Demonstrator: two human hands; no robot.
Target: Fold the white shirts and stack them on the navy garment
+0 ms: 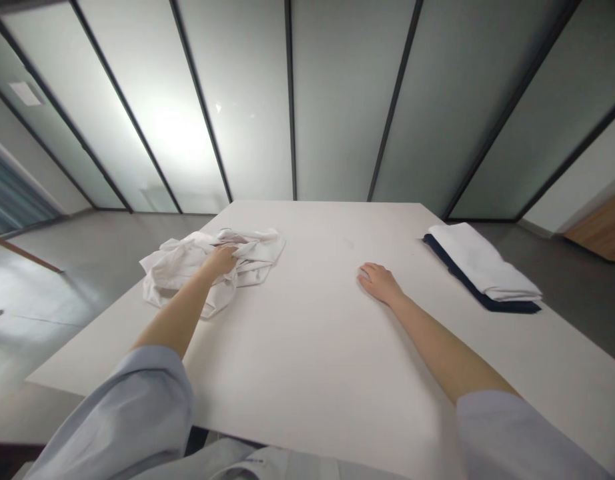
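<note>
One left hand (218, 262), fingers curled into crumpled cloth (187, 267) lying crosswise, right hand (380, 283) open, empty, on table (307, 347)

Left hand (218, 262): pressed onto a crumpled white cloth (177, 273), whether it is gripped cannot be told.
Right hand (380, 283): laid palm down on a white table (307, 353), well apart from the cloth.
Right of it: folded white fabric (482, 263) is stacked on folded navy fabric (480, 295), near the table's edge.
Beyond: frosted glass panels (337, 100) are seen.
</note>
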